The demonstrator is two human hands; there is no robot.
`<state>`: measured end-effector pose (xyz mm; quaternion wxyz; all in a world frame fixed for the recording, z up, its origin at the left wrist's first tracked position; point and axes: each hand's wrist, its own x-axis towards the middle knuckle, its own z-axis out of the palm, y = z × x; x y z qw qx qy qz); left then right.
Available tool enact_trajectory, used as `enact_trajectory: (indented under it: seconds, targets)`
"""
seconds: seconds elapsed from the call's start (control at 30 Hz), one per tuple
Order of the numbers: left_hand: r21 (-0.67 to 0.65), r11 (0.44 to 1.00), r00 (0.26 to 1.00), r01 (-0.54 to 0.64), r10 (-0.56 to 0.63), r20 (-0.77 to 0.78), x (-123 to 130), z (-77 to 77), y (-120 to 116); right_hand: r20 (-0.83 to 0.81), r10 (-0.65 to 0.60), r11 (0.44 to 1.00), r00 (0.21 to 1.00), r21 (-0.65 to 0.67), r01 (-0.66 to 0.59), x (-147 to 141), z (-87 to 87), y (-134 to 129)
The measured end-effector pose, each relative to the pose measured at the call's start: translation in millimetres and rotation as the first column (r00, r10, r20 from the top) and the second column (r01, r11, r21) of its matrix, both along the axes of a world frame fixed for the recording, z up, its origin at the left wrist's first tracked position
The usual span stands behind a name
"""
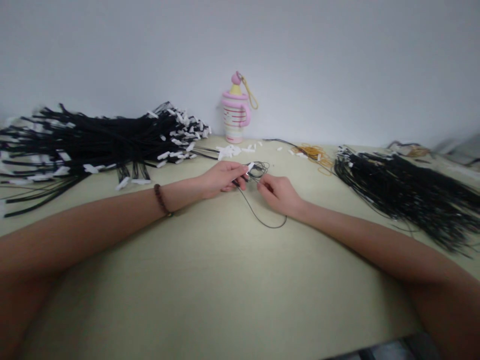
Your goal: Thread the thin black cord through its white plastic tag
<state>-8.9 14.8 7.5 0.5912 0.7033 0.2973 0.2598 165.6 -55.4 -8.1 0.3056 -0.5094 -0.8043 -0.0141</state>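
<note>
Near the middle of the pale green table (pixel 210 280), my left hand (pixel 224 179) pinches a thin black cable with a small white connector (pixel 250 167) at the fingertips. Close by on the right, my right hand (pixel 279 193) has its fingers closed on the same cable. A loose coil of the black cable (pixel 260 169) shows between and behind the two hands. One loop of it hangs toward the front and passes to my right wrist. The exact spot that my right fingertips grip is too small to make out.
At the back left lies a large bundle of black cables (pixel 123 137) with white ends. Small white pieces (pixel 229 151) lie behind my hands, by a pink and white cup (pixel 235 115). Yellow bands (pixel 317 154) and another black cable bundle (pixel 408 187) are on the right.
</note>
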Motion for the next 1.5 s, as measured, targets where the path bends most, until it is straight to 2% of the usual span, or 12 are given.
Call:
enact_trajectory:
  seconds: [0.9, 1.07, 1.27, 1.5]
  targets:
    - [0.002, 1.000, 1.000, -0.010, 0.010, -0.002, 1.2, -1.2, -3.1, -0.018, 0.011, 1.000, 1.000, -0.024, -0.012, 0.1, -0.4, 0.4]
    - [0.107, 0.994, 0.999, -0.021, 0.026, -0.046, 3.6, -2.2, -10.0, 0.004, 0.041, 0.999, 0.999, -0.028, -0.041, -0.2, 1.3, -0.6]
    - [0.264, 0.963, 0.997, 0.050, -0.033, -0.070, 4.8, -5.0, -16.0, 0.040, 0.093, 0.995, 0.995, -0.026, -0.092, -0.2, 2.8, -3.5]
    - [0.328, 0.940, 0.993, 0.093, -0.064, -0.096, 4.0, -4.6, -21.2, 0.060, 0.174, 0.985, 0.983, -0.010, -0.174, 0.3, 3.4, -6.4]
